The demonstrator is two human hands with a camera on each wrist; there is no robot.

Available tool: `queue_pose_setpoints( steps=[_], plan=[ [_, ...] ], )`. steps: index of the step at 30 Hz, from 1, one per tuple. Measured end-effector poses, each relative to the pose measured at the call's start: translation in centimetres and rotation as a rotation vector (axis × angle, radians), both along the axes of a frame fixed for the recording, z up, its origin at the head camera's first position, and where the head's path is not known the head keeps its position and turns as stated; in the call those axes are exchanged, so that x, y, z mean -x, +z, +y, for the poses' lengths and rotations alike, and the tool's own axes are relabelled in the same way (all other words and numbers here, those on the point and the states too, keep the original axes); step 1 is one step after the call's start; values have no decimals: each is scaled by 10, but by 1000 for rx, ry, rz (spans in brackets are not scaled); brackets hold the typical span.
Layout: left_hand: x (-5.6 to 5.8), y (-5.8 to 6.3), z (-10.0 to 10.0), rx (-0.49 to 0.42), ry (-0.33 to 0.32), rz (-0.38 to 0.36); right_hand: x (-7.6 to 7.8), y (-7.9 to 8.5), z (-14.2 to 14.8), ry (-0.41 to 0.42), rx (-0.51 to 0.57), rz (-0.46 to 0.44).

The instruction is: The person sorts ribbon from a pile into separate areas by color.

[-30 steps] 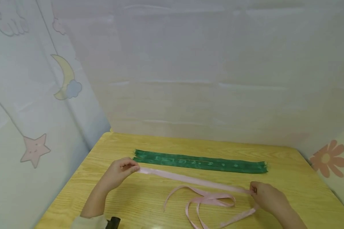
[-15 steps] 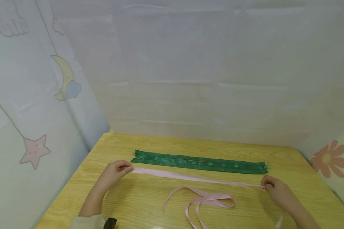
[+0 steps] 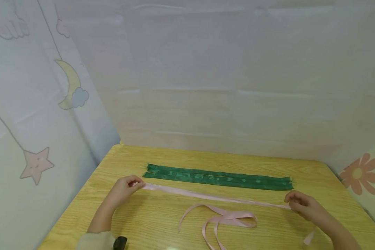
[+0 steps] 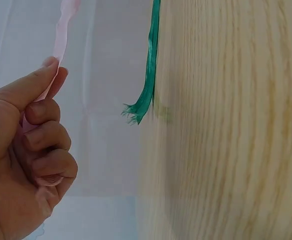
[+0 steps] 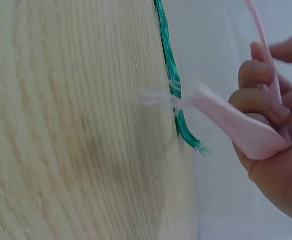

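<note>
A pink ribbon (image 3: 200, 196) stretches between both hands, raised above the wooden table. My left hand (image 3: 122, 191) pinches its left end between thumb and index finger, with the other fingers curled, as the left wrist view shows. Toward the right end, my right hand (image 3: 309, 210) has its lower fingers curled round the ribbon, while the thumb stands apart from the index finger. From that hand hangs a short ribbon tail (image 5: 235, 125) with a frayed tip. Behind the ribbon, green ribbon strips (image 3: 218, 180) with frayed ends lie flat, side by side.
A second stretch of pink ribbon (image 3: 231, 218) lies in loose loops on the wooden table (image 3: 162, 222), nearer the front edge. A pale printed sheet (image 3: 187, 76) hangs behind the table. By the left cuff is a small black object (image 3: 120, 243).
My right hand has moved right and slightly up, drawing the pink ribbon longer, and its thumb has now parted from the index finger. The left hand has shifted slightly left.
</note>
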State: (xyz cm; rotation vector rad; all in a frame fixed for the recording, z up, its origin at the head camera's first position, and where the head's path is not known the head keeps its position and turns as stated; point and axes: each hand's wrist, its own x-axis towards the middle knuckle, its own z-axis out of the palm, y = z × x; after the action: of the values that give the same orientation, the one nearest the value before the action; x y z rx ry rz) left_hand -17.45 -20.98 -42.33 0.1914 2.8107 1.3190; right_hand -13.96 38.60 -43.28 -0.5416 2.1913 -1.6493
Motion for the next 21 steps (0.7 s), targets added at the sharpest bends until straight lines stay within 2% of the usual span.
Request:
queue_pose_setpoints(
  steps=[6,15,21],
  plan=[
    [4,-5,-2,17,-4,-2,-2,-3,-1,86,5,-48],
    [8,-6,-1,27,8,-5,-5,0,-4,-42,-157,48],
    [8,-3,-2,22,7,-3,-8,5,-4,-113,-201,-11]
  ],
)
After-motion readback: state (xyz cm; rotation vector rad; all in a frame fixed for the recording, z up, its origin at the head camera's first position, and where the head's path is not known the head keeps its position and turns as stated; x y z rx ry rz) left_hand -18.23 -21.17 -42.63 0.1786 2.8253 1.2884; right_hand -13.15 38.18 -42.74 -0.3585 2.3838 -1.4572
